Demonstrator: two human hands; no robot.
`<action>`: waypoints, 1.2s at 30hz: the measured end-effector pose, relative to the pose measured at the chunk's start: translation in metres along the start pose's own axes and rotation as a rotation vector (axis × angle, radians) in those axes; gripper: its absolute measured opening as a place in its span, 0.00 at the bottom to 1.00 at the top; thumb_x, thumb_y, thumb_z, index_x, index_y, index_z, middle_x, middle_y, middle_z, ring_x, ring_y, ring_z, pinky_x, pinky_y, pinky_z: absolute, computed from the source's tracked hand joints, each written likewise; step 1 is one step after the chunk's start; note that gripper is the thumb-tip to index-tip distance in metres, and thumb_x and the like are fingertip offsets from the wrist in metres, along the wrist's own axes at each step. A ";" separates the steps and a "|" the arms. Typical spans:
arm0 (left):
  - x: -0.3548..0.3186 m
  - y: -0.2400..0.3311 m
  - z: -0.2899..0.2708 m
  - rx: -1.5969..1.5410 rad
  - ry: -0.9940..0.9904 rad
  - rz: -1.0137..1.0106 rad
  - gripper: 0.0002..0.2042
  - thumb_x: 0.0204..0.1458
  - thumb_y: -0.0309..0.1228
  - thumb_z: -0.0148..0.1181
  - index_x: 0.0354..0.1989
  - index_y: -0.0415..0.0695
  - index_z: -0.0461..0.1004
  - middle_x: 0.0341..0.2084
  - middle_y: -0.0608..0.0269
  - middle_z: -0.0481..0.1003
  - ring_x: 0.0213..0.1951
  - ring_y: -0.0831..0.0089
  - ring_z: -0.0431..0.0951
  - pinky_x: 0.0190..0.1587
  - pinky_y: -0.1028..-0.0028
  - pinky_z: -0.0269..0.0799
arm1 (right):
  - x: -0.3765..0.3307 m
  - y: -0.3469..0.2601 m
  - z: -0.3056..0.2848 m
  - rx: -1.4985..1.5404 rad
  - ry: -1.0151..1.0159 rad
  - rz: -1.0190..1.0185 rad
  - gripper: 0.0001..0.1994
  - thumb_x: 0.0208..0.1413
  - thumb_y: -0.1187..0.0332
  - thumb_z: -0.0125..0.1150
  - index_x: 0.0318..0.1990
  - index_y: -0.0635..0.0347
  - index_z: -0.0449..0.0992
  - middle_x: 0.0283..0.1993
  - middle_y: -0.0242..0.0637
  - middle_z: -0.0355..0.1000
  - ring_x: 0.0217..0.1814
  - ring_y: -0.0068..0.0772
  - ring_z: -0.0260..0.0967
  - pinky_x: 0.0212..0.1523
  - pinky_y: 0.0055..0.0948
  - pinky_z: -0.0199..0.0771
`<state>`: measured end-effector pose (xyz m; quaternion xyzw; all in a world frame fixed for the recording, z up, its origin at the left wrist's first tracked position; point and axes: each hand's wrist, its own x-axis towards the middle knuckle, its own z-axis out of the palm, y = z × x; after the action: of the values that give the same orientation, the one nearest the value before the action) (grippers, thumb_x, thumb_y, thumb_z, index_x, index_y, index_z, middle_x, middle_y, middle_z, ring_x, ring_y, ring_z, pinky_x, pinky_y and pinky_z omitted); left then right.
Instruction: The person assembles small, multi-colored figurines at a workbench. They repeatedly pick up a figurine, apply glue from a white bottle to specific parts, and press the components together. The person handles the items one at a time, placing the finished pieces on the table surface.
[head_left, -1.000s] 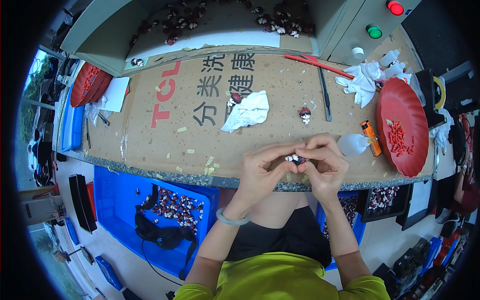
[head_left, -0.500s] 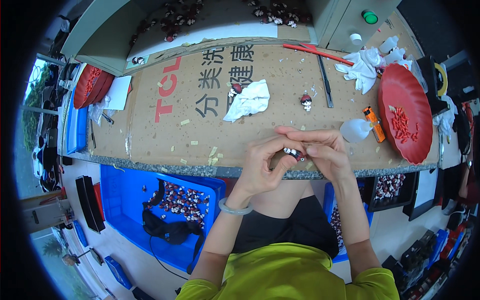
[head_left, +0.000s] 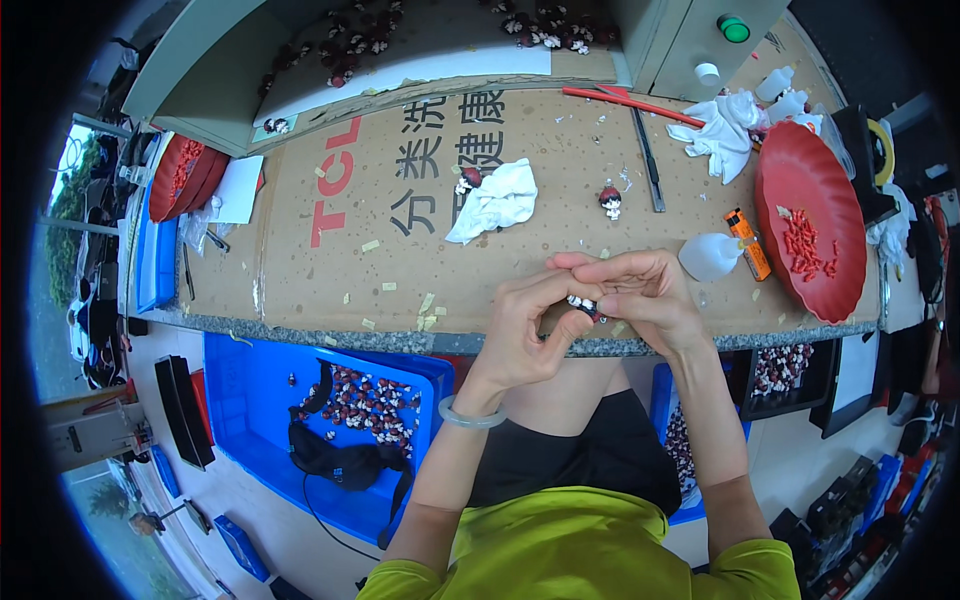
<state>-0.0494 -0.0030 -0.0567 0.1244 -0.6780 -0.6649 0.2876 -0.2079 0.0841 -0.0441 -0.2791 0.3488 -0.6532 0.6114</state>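
Above the near edge of the table, my left hand (head_left: 528,328) is closed around a small figurine (head_left: 584,307) with dark and white parts. My right hand (head_left: 655,302) meets it from the right, its thumb pressed against the figurine and its other fingers curved behind. Much of the figurine is hidden by fingers. Beyond my hands stands another small figurine (head_left: 610,202) with a dark red head and white body. Further left, a third figurine (head_left: 470,178) lies against a crumpled white cloth (head_left: 503,203).
A white squeeze bottle (head_left: 708,257), an orange box (head_left: 748,245) and a red scalloped tray (head_left: 838,200) with small red pieces sit to the right. A dark rod (head_left: 648,160) lies beyond. Below the table's left side, a blue bin (head_left: 245,400) holds several figurines.
My right thumb has shifted slightly left, onto the figurine. My left hand keeps its hold, and the things on the table stay where they were.
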 end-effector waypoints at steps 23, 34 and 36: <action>0.002 0.006 0.001 0.208 0.049 0.064 0.08 0.52 0.26 0.60 0.34 0.33 0.75 0.28 0.55 0.75 0.30 0.73 0.77 0.32 0.77 0.73 | 0.003 0.001 -0.001 -0.003 -0.007 0.029 0.14 0.47 0.83 0.59 0.45 0.74 0.76 0.55 0.58 0.69 0.55 0.39 0.71 0.55 0.33 0.73; 0.002 0.007 0.003 0.186 0.055 0.041 0.07 0.50 0.27 0.61 0.33 0.35 0.75 0.27 0.56 0.75 0.29 0.69 0.77 0.32 0.75 0.72 | 0.005 0.000 -0.006 0.042 -0.040 0.042 0.15 0.45 0.84 0.58 0.43 0.75 0.77 0.55 0.61 0.68 0.55 0.41 0.72 0.57 0.35 0.71; 0.003 0.007 0.002 0.193 0.055 0.060 0.08 0.51 0.28 0.61 0.32 0.34 0.75 0.26 0.57 0.75 0.28 0.73 0.76 0.31 0.77 0.72 | 0.005 0.000 -0.006 0.044 -0.034 0.043 0.15 0.45 0.84 0.58 0.43 0.74 0.77 0.55 0.61 0.68 0.55 0.41 0.72 0.57 0.35 0.71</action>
<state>-0.0519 -0.0025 -0.0493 0.1494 -0.7344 -0.5838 0.3123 -0.2128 0.0800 -0.0482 -0.2692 0.3297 -0.6425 0.6372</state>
